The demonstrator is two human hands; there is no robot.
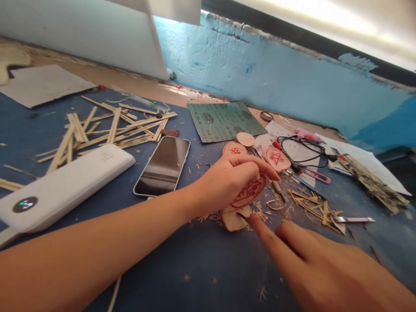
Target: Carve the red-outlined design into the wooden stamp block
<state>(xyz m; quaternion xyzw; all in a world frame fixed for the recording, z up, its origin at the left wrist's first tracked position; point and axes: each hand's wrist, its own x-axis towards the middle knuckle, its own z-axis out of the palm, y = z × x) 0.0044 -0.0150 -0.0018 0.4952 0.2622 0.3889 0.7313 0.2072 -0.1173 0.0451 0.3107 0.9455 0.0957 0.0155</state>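
Note:
My left hand (232,177) is closed around the edge of a pale disc with a red drawing (249,193), its fingers curled over the far side. Beneath the disc lies a plain light-coloured piece (233,221) among shavings. My right hand (312,260) pinches a thin, dark-tipped carving tool (242,215), mostly hidden by the fingers, its tip at the plain piece's upper surface. Behind my left hand are a disc with a red flower-like drawing (234,148), a disc with a red star (277,158) and a plain round disc (245,139).
On the left are a white power bank (71,186), a phone (163,166) and many thin wooden sticks (113,125). Green-backed sandpaper (224,121) lies by the wall. To the right are a black cable (305,149), a pink cutter (316,175), nail clippers (354,219) and bark (373,182).

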